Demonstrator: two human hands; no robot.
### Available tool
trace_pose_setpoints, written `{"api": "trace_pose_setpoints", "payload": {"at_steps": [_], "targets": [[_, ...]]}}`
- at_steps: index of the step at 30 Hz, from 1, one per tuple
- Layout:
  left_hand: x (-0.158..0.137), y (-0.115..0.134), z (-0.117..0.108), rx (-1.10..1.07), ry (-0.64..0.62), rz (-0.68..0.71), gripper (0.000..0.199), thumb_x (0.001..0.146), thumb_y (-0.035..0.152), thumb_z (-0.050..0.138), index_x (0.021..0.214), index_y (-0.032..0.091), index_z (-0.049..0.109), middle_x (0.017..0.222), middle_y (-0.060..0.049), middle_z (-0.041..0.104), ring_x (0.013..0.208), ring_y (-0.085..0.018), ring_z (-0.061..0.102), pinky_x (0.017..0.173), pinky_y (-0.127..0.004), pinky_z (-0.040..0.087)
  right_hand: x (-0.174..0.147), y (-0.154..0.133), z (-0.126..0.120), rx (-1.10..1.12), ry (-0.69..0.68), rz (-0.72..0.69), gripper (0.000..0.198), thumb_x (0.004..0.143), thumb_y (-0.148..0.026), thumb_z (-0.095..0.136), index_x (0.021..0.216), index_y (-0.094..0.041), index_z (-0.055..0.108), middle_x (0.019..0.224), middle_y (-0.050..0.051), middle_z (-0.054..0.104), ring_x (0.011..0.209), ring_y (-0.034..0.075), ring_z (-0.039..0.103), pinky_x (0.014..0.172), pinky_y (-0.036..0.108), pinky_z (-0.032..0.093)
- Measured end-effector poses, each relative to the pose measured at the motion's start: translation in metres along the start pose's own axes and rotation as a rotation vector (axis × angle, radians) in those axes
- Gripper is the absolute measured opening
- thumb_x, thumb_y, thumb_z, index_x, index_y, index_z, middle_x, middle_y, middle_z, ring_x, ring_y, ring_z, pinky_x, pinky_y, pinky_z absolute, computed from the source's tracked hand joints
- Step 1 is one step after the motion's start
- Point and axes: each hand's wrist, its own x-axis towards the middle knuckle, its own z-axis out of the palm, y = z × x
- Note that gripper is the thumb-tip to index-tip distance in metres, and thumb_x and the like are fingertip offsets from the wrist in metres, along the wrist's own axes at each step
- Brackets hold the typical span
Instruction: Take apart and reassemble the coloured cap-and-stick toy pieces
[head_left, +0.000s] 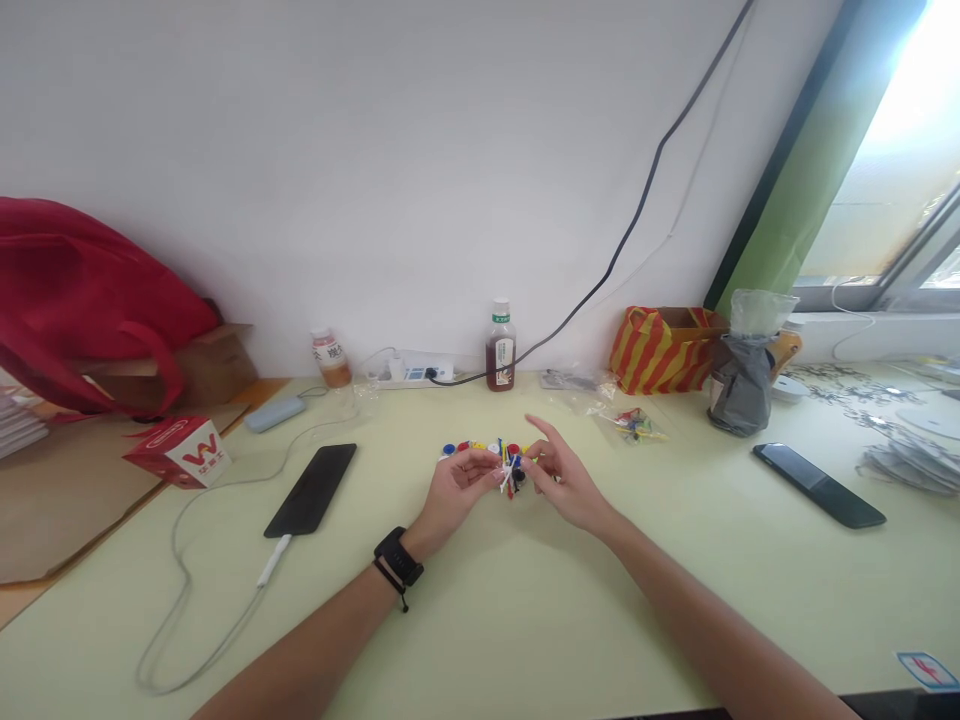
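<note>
Both hands meet over the middle of the table. My left hand (459,484), with a black watch on its wrist, pinches a small bundle of thin white strips (508,474) between thumb and fingertips. My right hand (564,484) has its thumb and a fingertip closed at the right side of the same strips, while another finger points up. Just behind and below the fingers lie several small round coloured pieces (449,450), blue, red, white and yellow, with thin coloured strips among them. My fingers partly hide these.
A dark bottle (501,350) and a power strip (420,374) stand by the wall. Phones (311,490) lie left and right, the left one cabled. A red box (176,452), a striped bag (664,350), a grey bag (741,380) and a small packet (636,426) surround the work spot.
</note>
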Motion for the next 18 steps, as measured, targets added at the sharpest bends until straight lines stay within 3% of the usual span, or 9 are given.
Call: {"api": "trace_pose_setpoints", "payload": {"at_steps": [2,4,6,8,11,14,18], "targets": [[0.0004,-0.0004,-0.0009,0.001,0.007,0.003,0.029,0.074,0.032,0.088,0.096,0.015,0.076,0.101,-0.009,0.077,0.094,-0.021,0.072,0.089,-0.034,0.060,-0.0004,0.0005,0.0013,0.004,0.046,0.007,0.047,0.094,-0.049,0.061,0.135,-0.028,0.050,0.094,0.000,0.059,0.061,0.011,0.048,0.057,0.027,0.042],[0.0005,-0.0008,-0.0015,0.002,0.021,0.002,0.030,0.074,0.032,0.088,0.096,0.016,0.076,0.100,-0.009,0.077,0.093,-0.021,0.072,0.089,-0.034,0.060,-0.0003,0.0014,0.0015,-0.007,0.006,0.036,0.034,0.097,-0.054,0.053,0.100,-0.023,0.065,0.079,0.000,0.057,0.060,0.012,0.046,0.057,0.028,0.041],[0.0005,-0.0011,-0.0018,-0.001,0.038,0.001,0.030,0.073,0.033,0.088,0.095,0.016,0.076,0.099,-0.009,0.077,0.092,-0.021,0.072,0.088,-0.034,0.060,0.0005,0.0023,0.0006,0.007,-0.075,0.082,0.057,0.101,-0.059,0.041,0.061,-0.021,0.052,0.058,-0.001,0.046,0.055,0.013,0.043,0.057,0.029,0.037],[0.0004,-0.0014,-0.0019,-0.006,0.045,0.002,0.030,0.073,0.033,0.089,0.095,0.016,0.076,0.099,-0.009,0.076,0.092,-0.021,0.072,0.088,-0.034,0.061,0.0017,0.0026,-0.0005,0.029,-0.116,0.105,0.067,0.101,-0.062,0.037,0.048,-0.021,0.035,0.049,-0.003,0.035,0.051,0.012,0.037,0.055,0.030,0.032],[0.0000,-0.0012,-0.0015,-0.010,0.028,0.006,0.030,0.073,0.033,0.088,0.095,0.016,0.075,0.100,-0.009,0.076,0.094,-0.021,0.072,0.091,-0.036,0.060,0.0032,0.0014,-0.0005,0.050,-0.065,0.084,0.056,0.094,-0.062,0.056,0.058,-0.020,0.045,0.056,-0.004,0.043,0.053,0.011,0.036,0.053,0.028,0.030],[-0.0007,-0.0002,-0.0001,-0.004,0.003,0.004,0.030,0.074,0.032,0.088,0.095,0.016,0.075,0.101,-0.009,0.076,0.094,-0.021,0.072,0.093,-0.037,0.060,0.0033,-0.0003,0.0009,0.094,-0.047,0.051,0.038,0.086,-0.056,0.072,0.083,-0.021,0.057,0.077,-0.001,0.059,0.064,0.013,0.051,0.057,0.026,0.039],[-0.0014,0.0011,0.0017,0.014,-0.013,0.006,0.030,0.075,0.032,0.087,0.096,0.016,0.075,0.102,-0.010,0.076,0.095,-0.022,0.072,0.092,-0.037,0.060,0.0020,-0.0004,0.0024,0.097,-0.070,0.036,0.036,0.086,-0.051,0.073,0.103,-0.023,0.061,0.093,0.004,0.065,0.076,0.016,0.062,0.062,0.028,0.047]]}}
